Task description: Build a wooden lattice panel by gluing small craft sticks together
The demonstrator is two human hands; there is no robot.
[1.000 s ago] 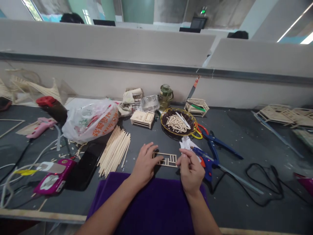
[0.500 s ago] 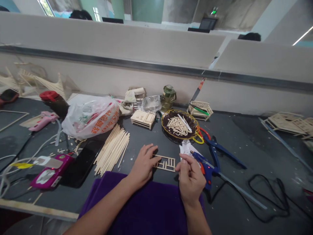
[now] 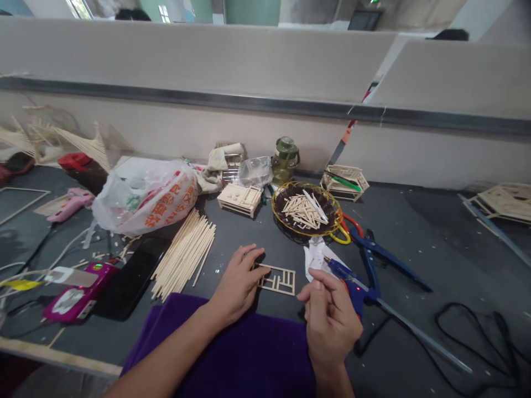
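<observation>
A small wooden lattice frame (image 3: pixel 279 279) lies flat on the dark table in front of me. My left hand (image 3: pixel 237 283) rests on its left end, fingers spread and pressing it down. My right hand (image 3: pixel 329 318) hovers just right of the frame, thumb and fingers pinched together; what they pinch is too small to make out. A blue glue gun (image 3: pixel 352 282) lies right behind that hand, on a scrap of white paper (image 3: pixel 316 255).
A yellow-rimmed basket (image 3: pixel 307 210) of short sticks sits behind the frame. Long wooden sticks (image 3: pixel 185 254) lie left, by a plastic bag (image 3: pixel 145 193), a black phone (image 3: pixel 128 279) and a magenta glue gun (image 3: pixel 77 296). Blue cutters (image 3: pixel 384 255) and black cable (image 3: pixel 477 331) lie right. A purple cloth (image 3: pixel 249 356) covers my lap.
My right hand has drawn back toward me and a little right, away from the frame's end. The left hand has stayed on the frame. The camera has tilted down slightly.
</observation>
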